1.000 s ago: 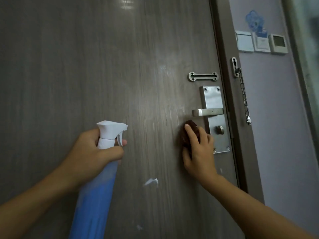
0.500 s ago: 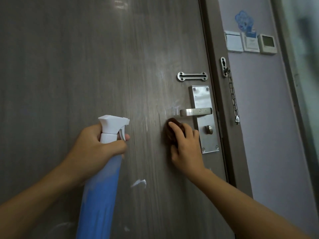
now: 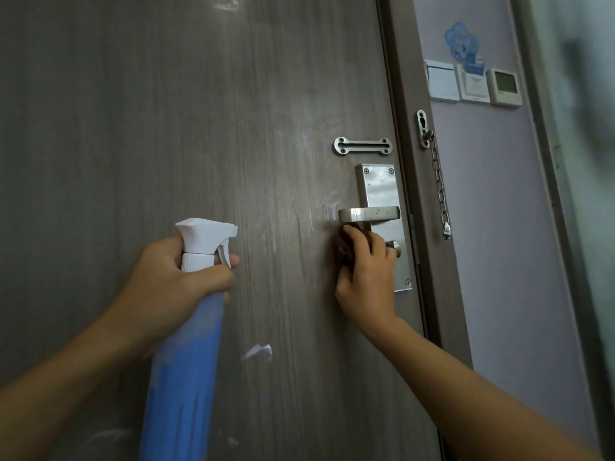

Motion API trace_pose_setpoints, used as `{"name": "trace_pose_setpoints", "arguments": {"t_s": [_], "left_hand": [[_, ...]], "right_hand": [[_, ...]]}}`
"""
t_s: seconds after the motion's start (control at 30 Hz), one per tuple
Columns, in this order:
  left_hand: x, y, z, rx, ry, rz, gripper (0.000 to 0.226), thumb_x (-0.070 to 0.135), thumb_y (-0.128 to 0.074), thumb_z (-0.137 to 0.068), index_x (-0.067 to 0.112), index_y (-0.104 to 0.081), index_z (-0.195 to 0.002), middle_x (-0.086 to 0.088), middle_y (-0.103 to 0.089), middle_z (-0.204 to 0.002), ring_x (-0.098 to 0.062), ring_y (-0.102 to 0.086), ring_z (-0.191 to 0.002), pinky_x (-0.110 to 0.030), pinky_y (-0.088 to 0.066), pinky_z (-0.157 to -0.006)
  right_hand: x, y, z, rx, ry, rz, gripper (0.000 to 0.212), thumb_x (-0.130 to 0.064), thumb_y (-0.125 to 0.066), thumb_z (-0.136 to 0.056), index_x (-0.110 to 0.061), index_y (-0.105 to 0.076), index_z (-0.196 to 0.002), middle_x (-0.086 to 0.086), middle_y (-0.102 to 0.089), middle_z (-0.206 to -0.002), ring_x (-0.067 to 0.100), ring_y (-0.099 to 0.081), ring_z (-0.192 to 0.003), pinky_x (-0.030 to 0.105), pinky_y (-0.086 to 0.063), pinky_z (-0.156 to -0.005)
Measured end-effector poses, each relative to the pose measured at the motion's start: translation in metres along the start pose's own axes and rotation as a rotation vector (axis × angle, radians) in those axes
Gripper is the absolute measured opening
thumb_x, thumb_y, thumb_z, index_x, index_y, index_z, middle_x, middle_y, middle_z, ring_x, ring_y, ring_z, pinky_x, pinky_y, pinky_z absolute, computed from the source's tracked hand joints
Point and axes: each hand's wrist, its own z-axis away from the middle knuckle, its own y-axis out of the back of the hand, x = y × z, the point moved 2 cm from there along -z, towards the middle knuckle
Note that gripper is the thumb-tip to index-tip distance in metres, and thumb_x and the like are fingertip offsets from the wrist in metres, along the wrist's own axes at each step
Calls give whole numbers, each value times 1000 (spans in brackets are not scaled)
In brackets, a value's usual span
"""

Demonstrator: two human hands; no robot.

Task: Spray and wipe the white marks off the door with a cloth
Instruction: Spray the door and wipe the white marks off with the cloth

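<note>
Just under the lever handle [image 3: 369, 214] we see the dark cloth [image 3: 346, 242] pressed flat against the door [image 3: 166, 128], with our right hand [image 3: 366, 277] spread over it; the fingers lie fairly straight across the cloth, pushing it to the wood, and only a dark edge of it shows past the fingertips. Beside the cloth, to the left of the handle's end, pale white marks [image 3: 331, 207] smear the grey wood grain, and thinner streaks run down the panel near them. Lower on the door we see a brighter white patch [image 3: 258, 351], well apart from the cloth, and faint smudges near the bottom edge of the view

Our left hand [image 3: 173, 281] grips the neck of the spray bottle [image 3: 186, 377], fingers curled round it and one fingertip at the trigger below the white nozzle, which points toward the door. The bottle body is translucent with blue inside

Behind our right hand sits the steel lock plate [image 3: 381, 184], with a small thumb-turn [image 3: 394, 244] just beside the knuckles. Above the plate we see a slotted chain track [image 3: 362, 146]. On the frame [image 3: 404, 94] a door chain [image 3: 439, 191] hangs loose. On the lilac wall [image 3: 499, 227] beyond are a switch, a card holder and a thermostat [image 3: 506, 84], with a blue sticker [image 3: 462, 39] above
</note>
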Motion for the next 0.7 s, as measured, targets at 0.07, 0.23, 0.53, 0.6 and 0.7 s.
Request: {"name": "trace_pose_setpoints", "arguments": {"t_s": [0.07, 0.23, 0.53, 0.6, 0.7], "left_hand": [[-1, -1, -2, 3, 9, -1, 23, 0, -79, -71, 10, -76, -91, -4, -81, -95, -20, -73, -67, -37, -60, -65], [0, -5, -5, 16, 24, -18, 25, 18, -73, -60, 14, -78, -85, -15, -79, -95, -29, -74, -73, -53, -61, -75], [2, -9, 1, -21, 11, -27, 23, 18, -73, -61, 23, -77, -83, -12, -79, -97, -22, -72, -71, -48, -61, -73], [3, -11, 0, -15, 10, -32, 27, 20, -75, -57, 15, -76, -83, -15, -78, -95, -24, -71, -70, -51, -61, -74], [3, -10, 1, -3, 1, -51, 37, 26, -77, -52, 10, -75, -85, -18, -77, -94, -25, -70, -69, -56, -60, -75]], "right_hand": [[-11, -7, 7, 3, -26, 0, 70, -2, -62, -81, -22, -47, -146, 10, -45, -141, 32, -42, -109, 49, -51, -92], [-21, -7, 25, -201, 348, 42, 78, -4, -69, -76, -24, -44, -147, 10, -46, -142, 35, -46, -109, 52, -56, -84], [-37, -17, 16, -27, -31, 55, 70, -6, -62, -81, -22, -43, -147, 13, -43, -140, 34, -41, -107, 48, -51, -84], [-43, -20, 26, -136, 167, 65, 75, -7, -66, -79, -23, -42, -148, 13, -43, -140, 33, -42, -106, 49, -54, -79], [-21, -5, 11, -164, 294, 92, 79, -4, -68, -75, -24, -43, -147, 12, -47, -136, 36, -45, -103, 53, -52, -84]]}}
